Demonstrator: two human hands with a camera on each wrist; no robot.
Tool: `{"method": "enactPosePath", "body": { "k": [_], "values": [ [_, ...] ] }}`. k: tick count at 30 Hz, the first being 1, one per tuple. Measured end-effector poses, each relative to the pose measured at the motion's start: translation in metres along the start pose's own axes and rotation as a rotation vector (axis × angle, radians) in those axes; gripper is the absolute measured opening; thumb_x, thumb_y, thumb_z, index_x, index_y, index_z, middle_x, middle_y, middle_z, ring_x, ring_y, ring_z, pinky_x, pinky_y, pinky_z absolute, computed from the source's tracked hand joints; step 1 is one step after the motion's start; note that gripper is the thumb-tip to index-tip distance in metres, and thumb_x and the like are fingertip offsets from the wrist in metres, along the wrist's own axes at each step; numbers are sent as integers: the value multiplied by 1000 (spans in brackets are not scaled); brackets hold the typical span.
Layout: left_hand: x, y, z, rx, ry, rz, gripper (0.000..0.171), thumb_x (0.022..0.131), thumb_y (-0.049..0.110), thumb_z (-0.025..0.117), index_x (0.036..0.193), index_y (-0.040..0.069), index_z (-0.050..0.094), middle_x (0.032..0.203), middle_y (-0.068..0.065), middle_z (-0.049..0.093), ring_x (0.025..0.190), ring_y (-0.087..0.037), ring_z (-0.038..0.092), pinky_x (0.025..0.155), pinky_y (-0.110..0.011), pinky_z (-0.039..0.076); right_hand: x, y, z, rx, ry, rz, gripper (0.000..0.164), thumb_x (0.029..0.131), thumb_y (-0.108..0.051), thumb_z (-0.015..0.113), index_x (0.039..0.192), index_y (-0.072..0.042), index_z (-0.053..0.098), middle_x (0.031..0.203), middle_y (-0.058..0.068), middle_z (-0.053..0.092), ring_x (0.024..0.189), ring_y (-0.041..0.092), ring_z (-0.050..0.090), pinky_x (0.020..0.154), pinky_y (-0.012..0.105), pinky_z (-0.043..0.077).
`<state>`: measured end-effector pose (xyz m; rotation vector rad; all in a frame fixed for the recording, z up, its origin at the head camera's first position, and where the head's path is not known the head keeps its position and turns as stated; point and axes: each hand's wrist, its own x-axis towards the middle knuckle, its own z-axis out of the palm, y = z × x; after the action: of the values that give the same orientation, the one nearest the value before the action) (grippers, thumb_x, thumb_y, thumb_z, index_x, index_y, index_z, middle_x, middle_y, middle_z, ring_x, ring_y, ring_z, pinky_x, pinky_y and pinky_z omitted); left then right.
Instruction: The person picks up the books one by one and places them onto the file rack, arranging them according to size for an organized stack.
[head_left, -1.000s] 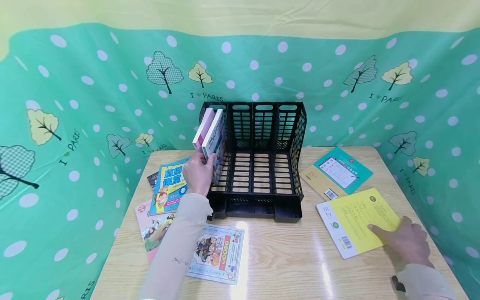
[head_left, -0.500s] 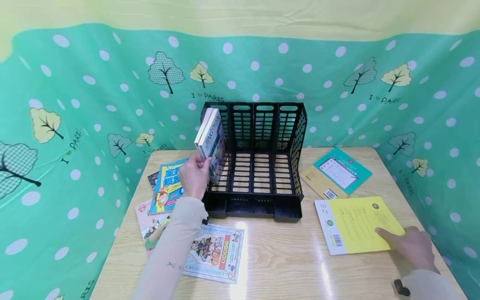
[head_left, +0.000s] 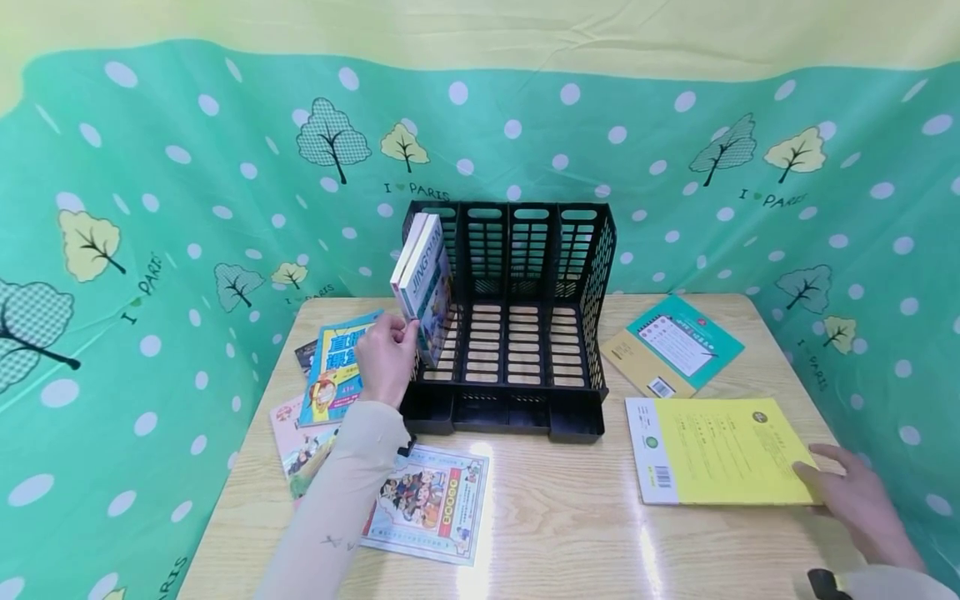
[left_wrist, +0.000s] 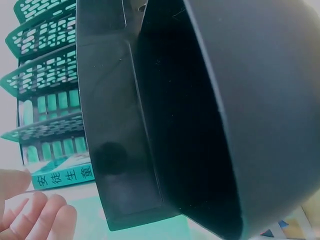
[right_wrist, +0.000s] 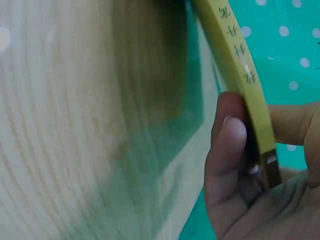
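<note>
Two thin books, one with a JINGDIAN-like title on its white cover (head_left: 426, 279), stand leaning together in the leftmost slot of a black file rack (head_left: 501, 377). My left hand (head_left: 386, 357) is right at their front lower edge; in the left wrist view its thumb and loosely bent fingers (left_wrist: 42, 220) are apart, with a lettered book spine (left_wrist: 62, 172) just beyond. At the right, my right hand (head_left: 851, 492) grips the right end of a yellow book (head_left: 731, 450). Seen from the right wrist, the fingers lie under the yellow book (right_wrist: 245, 75), its spine facing the camera.
Left of the rack, a blue book (head_left: 336, 379) overlaps a pink one (head_left: 288, 429) and a dark one (head_left: 305, 357). A light-blue picture book (head_left: 465, 521) lies in front. A green-and-tan book (head_left: 645, 358) lies behind the yellow one. Patterned green cloth (head_left: 510, 150) surrounds the table (head_left: 555, 508).
The two books have come together in the slot, and the left hand has loosened and drawn back slightly. The yellow book has turned straighter, while the right hand has shifted to its right end.
</note>
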<state>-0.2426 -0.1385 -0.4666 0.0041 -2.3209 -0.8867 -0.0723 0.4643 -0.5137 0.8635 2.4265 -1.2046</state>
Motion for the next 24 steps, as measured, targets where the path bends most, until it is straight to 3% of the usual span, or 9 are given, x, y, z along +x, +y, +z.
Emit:
{"method": "enactPosePath", "body": {
  "k": [5,8,11,14,16,21,24],
  "values": [
    [-5,1,-5,7,-37,4,19,90,22,67,85,4,65,73,-9,67,61,-22,62,54,-34,51,-10,-7,-1,57,-58,-129,80,98,-40,48,151,-1,2,103,15,58,74,16,63,64,38,55],
    [-8,3,-8,4,-56,2,19,90,22,67,86,4,65,74,-9,68,62,-22,62,54,-34,51,-17,-10,-1,80,-92,-197,77,100,-39,48,153,-6,2,99,6,60,75,17,63,64,39,55],
    [-11,5,-11,1,-64,13,19,90,22,67,86,4,65,74,-9,68,61,-21,62,55,-34,51,-23,-14,1,101,-125,-238,68,101,-37,46,154,-10,12,112,10,56,78,17,61,64,39,55],
    [-13,8,-14,-3,-63,38,18,91,22,67,87,4,65,75,-9,68,61,-21,62,54,-33,51,-28,-18,3,93,-126,-257,59,101,-40,44,148,-7,31,132,22,37,84,9,56,65,40,55],
    [-14,12,-16,-11,-56,57,18,91,21,67,87,4,66,76,-9,69,61,-20,63,54,-33,52,-31,-22,4,81,-111,-278,56,101,-43,42,142,-6,40,139,22,26,88,3,50,66,40,55],
    [-19,30,-22,-64,-43,134,16,91,20,66,88,4,66,79,-9,69,63,-17,64,53,-28,54,-42,-38,6,99,-53,-377,46,101,-41,43,127,-4,51,122,3,43,86,6,53,64,40,55],
    [-25,46,-22,-127,-26,236,13,90,15,67,87,3,66,78,-9,69,62,-16,63,53,-26,54,-50,-51,5,172,-64,-428,37,101,-34,45,120,-4,54,112,-6,47,81,12,60,61,38,55]
  ]
}}
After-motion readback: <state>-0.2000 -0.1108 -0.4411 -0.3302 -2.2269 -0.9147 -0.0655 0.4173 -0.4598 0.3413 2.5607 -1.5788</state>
